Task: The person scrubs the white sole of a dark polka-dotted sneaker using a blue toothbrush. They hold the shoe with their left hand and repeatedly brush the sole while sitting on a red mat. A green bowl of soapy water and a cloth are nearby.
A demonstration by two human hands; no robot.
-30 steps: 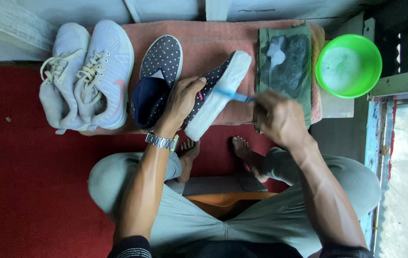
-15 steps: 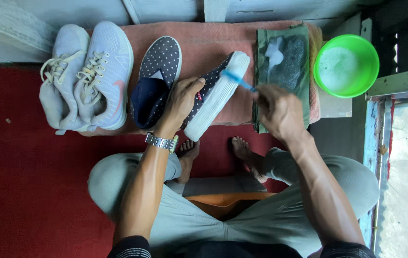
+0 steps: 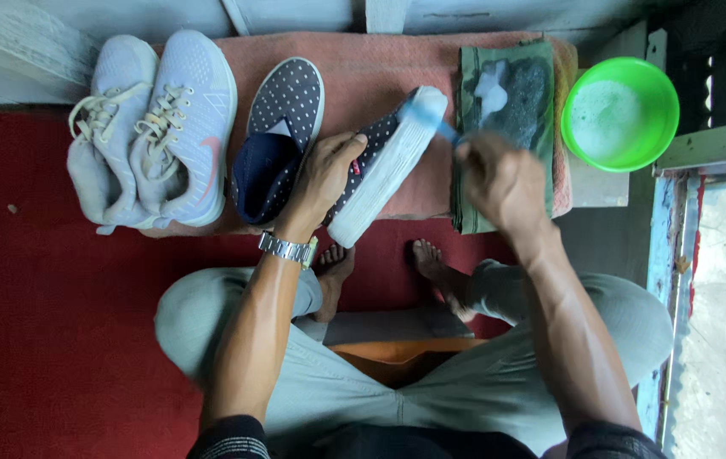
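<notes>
Left hand (image 3: 322, 174): gripping the dotted slip-on shoe (image 3: 380, 161), fingers wrapping its upper, holding it on its side so the white sole is facing up. A metal watch (image 3: 286, 248) is sitting on that wrist.

Right hand (image 3: 499, 178): closing around a blue brush (image 3: 431, 119), whose head is touching the toe end of the white sole. The shoe is lying between the two hands, slanting from the left hand up toward the brush.

Matching dotted shoe (image 3: 278, 136): resting flat just beside the left hand on a pink towel (image 3: 380, 68).

Pale sneakers (image 3: 155, 127): lying further left.

Green cloth (image 3: 507, 93) and green basin (image 3: 618, 110) of suds: sitting beyond the right hand.
</notes>
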